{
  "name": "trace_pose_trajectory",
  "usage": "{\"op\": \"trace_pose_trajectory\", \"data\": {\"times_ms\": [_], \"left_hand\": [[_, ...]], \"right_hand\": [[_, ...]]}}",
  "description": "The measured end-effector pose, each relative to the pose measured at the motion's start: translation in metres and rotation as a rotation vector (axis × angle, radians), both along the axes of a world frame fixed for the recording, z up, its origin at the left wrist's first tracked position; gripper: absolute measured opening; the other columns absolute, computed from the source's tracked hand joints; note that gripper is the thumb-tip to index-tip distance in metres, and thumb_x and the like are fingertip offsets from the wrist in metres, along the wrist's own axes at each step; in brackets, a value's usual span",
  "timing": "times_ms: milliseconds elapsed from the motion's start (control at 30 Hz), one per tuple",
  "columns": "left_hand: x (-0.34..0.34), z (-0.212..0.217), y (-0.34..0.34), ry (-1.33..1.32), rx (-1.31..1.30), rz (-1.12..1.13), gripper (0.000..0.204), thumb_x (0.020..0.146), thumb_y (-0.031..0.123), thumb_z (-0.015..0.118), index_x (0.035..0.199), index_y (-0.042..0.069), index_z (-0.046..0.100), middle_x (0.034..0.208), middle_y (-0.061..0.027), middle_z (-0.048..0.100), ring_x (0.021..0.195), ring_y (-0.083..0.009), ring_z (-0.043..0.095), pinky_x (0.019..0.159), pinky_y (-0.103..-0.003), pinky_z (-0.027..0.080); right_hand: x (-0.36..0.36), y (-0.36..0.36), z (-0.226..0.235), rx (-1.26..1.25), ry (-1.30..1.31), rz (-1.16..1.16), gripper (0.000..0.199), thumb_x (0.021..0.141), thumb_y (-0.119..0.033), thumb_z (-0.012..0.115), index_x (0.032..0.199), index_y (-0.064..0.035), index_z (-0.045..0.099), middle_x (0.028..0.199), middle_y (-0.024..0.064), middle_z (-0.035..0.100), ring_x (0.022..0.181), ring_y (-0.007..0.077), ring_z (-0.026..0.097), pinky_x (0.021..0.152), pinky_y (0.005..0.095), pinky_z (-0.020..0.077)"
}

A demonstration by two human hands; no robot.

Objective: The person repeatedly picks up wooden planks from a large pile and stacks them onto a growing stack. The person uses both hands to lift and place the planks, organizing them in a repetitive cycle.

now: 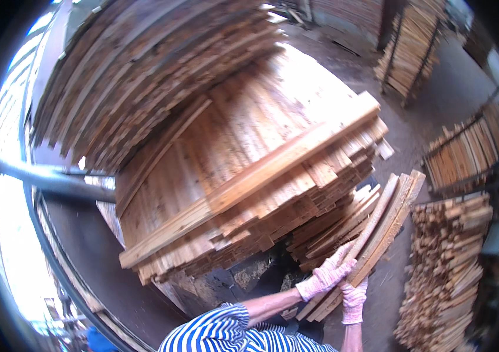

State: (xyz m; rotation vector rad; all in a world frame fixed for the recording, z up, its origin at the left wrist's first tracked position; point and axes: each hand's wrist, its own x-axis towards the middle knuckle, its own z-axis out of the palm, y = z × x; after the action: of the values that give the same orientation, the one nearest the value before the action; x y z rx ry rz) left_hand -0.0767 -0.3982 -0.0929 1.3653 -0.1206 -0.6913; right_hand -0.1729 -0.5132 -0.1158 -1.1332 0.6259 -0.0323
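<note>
My left hand (324, 277), in a pinkish-white knit glove, is closed over the upper side of a small bundle of long wooden slats (385, 226). From below, my right hand (354, 298) in a matching glove grips the same bundle close to the left one. The slats lie side by side and slant from low in front of my body up to the far right. Just left of the bundle, more loose slats (343, 220) lie in a lower heap. Beyond them rises a big stack of boards (249, 135), with a plank (284, 170) across its near edge.
A taller pile of boards (155, 76) stands at the far left. Stacks of wood pieces (446, 270) and racked bundles (466, 152) line the right side, with another bundle (410, 50) farther back. A metal pipe (56, 179) juts in from the left.
</note>
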Motion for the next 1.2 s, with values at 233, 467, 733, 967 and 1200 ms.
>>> {"op": "trace_pose_trajectory", "data": {"times_ms": [233,467,733,967,1200], "left_hand": [[0.094,0.21,0.161,-0.26,0.173,0.522,0.086,0.085,0.038,0.086,0.152,0.003,0.045,0.145,-0.0144,0.056,0.134,-0.0247,0.052,0.113,-0.039,0.043],[0.191,0.268,0.433,-0.341,1.4,0.628,0.09,0.071,0.046,0.088,0.146,0.011,0.052,0.147,-0.0183,0.055,0.133,-0.0369,0.054,0.111,-0.043,0.046],[0.241,0.14,0.594,-0.42,1.574,0.357,0.081,0.074,0.049,0.081,0.143,0.017,0.055,0.134,-0.0148,0.065,0.122,-0.0367,0.063,0.101,-0.047,0.052],[0.262,0.148,0.594,-0.426,1.467,0.151,0.073,0.075,0.038,0.076,0.139,0.011,0.054,0.119,-0.0201,0.07,0.113,-0.0403,0.065,0.093,-0.049,0.053],[0.293,0.151,0.624,-0.526,1.444,0.032,0.072,0.072,0.03,0.076,0.137,0.007,0.055,0.128,-0.0223,0.064,0.117,-0.0417,0.061,0.099,-0.048,0.051]], "right_hand": [[0.123,0.013,0.16,-0.235,-0.118,0.388,0.083,0.074,-0.014,0.088,0.145,-0.0052,0.047,0.123,0.0052,0.059,0.108,0.0167,0.058,0.095,0.0333,0.0512],[0.236,0.044,0.2,-1.083,-0.273,0.806,0.079,0.06,-0.019,0.093,0.13,-0.0049,0.06,0.116,0.0125,0.069,0.104,0.0264,0.068,0.092,0.0375,0.0554],[0.309,0.135,0.24,-1.539,-0.478,1.17,0.087,0.053,-0.036,0.098,0.128,-0.0108,0.063,0.106,0.0085,0.07,0.098,0.0263,0.068,0.087,0.0387,0.0561],[0.395,0.204,0.252,-1.636,-0.55,1.393,0.071,0.067,-0.033,0.091,0.129,-0.0128,0.064,0.116,0.0164,0.068,0.106,0.0334,0.067,0.09,0.0472,0.0558],[0.521,0.227,0.218,-1.783,-0.822,1.399,0.069,0.067,-0.038,0.088,0.129,-0.0176,0.063,0.107,0.0079,0.072,0.094,0.0268,0.069,0.085,0.0428,0.0558]]}}
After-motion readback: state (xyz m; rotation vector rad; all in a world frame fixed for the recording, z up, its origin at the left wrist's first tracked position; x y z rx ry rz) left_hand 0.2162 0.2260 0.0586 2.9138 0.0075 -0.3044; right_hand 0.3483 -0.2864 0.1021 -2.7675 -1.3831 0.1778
